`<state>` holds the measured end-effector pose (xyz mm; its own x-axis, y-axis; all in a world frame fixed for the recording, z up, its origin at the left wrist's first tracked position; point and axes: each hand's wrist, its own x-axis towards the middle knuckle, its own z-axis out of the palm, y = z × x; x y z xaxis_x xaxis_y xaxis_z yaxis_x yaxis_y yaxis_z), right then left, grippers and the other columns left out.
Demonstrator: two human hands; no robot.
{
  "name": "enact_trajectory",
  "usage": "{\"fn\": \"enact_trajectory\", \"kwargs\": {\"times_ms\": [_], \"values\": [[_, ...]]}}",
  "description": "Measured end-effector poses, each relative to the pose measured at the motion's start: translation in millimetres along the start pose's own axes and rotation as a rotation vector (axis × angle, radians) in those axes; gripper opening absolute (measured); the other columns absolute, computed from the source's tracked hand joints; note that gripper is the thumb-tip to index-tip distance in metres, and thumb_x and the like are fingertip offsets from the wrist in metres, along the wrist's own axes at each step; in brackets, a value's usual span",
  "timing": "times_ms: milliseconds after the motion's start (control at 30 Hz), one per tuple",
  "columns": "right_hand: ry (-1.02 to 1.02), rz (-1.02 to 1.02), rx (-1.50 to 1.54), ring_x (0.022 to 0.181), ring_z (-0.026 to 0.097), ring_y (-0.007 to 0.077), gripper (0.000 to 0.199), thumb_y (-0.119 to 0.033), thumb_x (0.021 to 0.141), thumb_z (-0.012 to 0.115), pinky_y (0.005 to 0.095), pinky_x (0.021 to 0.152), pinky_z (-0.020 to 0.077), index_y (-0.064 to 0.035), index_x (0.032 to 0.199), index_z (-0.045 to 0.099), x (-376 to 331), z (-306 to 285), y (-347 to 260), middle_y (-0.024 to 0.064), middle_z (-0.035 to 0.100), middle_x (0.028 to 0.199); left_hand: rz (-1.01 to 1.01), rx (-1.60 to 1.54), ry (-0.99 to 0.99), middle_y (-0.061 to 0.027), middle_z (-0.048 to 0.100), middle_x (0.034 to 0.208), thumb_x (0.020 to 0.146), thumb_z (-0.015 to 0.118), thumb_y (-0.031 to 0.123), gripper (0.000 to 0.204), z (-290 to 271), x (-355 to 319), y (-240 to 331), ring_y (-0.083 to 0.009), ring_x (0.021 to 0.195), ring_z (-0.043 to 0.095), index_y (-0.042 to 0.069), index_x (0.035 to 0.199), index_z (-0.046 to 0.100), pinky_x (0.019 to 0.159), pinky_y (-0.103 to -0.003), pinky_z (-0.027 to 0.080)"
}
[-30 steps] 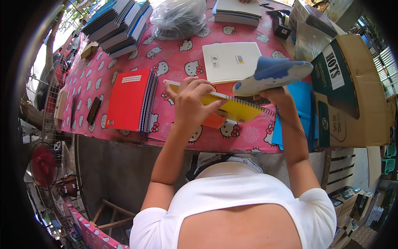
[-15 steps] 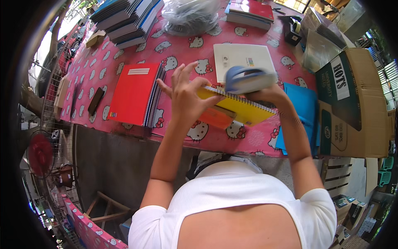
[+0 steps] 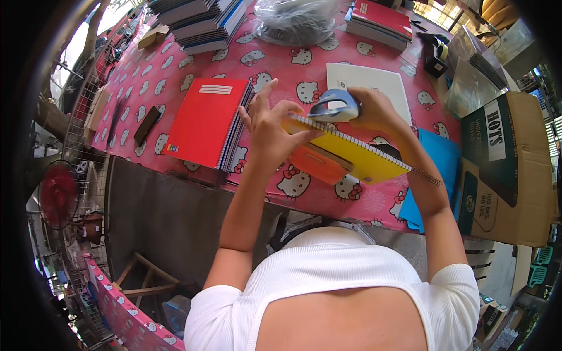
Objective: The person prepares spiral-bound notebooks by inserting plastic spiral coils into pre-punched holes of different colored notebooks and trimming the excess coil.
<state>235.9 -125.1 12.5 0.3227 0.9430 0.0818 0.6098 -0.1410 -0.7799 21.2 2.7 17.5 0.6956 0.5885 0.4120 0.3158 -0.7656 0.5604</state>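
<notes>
My left hand (image 3: 274, 130) presses on the near left corner of a yellow spiral notebook (image 3: 357, 157), fingers spread upward. My right hand (image 3: 370, 109) grips a blue and grey tool (image 3: 333, 106), like a stapler or tape dispenser, at the notebook's top edge. An orange flat object (image 3: 318, 164) lies under the notebook. A white pad (image 3: 367, 81) lies just behind my hands on the pink patterned tablecloth (image 3: 175, 64).
A stack of red spiral notebooks (image 3: 206, 121) lies to the left. Blue sheets (image 3: 440, 167) and a cardboard box (image 3: 508, 169) sit to the right. Notebook stacks (image 3: 199, 20), a plastic bag (image 3: 297, 19) and red books (image 3: 380, 20) line the far side. A red fan (image 3: 58, 196) stands lower left.
My right hand has brought the blue tool leftward, from the notebook's right end to its upper left corner. My left hand stayed on the notebook with its fingers lifting.
</notes>
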Motion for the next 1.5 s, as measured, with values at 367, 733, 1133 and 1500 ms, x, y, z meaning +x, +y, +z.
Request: {"fn": "enact_trajectory", "kwargs": {"times_ms": [367,733,1133,1500], "values": [[-0.063,-0.129,0.382,0.086,0.064,0.0321,0.046,-0.007,0.060,0.070,0.0395,0.075,0.0503,-0.0071,0.105,0.062,22.6,21.7,-3.1,0.0162,0.066,0.094,-0.248,-1.020,-0.001,-0.0067,0.064,0.103,0.078,0.070,-0.004,0.037,12.4,-6.8,-47.0,-0.0130,0.091,0.063,0.000,0.113,0.060,0.081,-0.026,0.053],[0.581,0.919,-0.766,0.101,0.060,0.0353,0.062,-0.026,0.069,0.077,0.0437,0.084,0.0490,-0.0122,0.123,0.050,-158.1,-85.7,179.3,0.0146,0.061,0.110,0.212,-1.236,-0.170,-0.0122,0.066,0.094,0.076,0.074,0.001,0.020,13.2,37.3,-28.5,-0.0142,0.084,0.064,0.000,0.091,0.060,0.075,-0.026,0.053],[0.433,0.580,-0.890,0.107,0.053,0.0325,0.049,-0.033,0.083,0.066,0.0448,0.092,0.0414,-0.0077,0.123,0.054,-257.3,18.2,131.2,0.0155,0.054,0.114,0.339,-0.370,-0.075,-0.0112,0.070,0.089,0.067,0.076,-0.003,0.018,-9.0,-68.4,56.2,-0.0228,0.080,0.066,0.002,0.082,0.068,0.071,-0.029,0.053],[0.377,-0.133,-0.160,0.083,0.060,0.0285,0.036,-0.012,0.073,0.076,0.0353,0.075,0.0509,-0.0017,0.103,0.058,-166.9,61.2,-67.6,0.0135,0.058,0.092,0.132,-0.474,0.059,-0.0127,0.069,0.088,0.066,0.078,-0.006,0.022,21.4,-94.5,50.9,-0.0187,0.080,0.068,-0.002,0.086,0.069,0.072,-0.026,0.052]]}}
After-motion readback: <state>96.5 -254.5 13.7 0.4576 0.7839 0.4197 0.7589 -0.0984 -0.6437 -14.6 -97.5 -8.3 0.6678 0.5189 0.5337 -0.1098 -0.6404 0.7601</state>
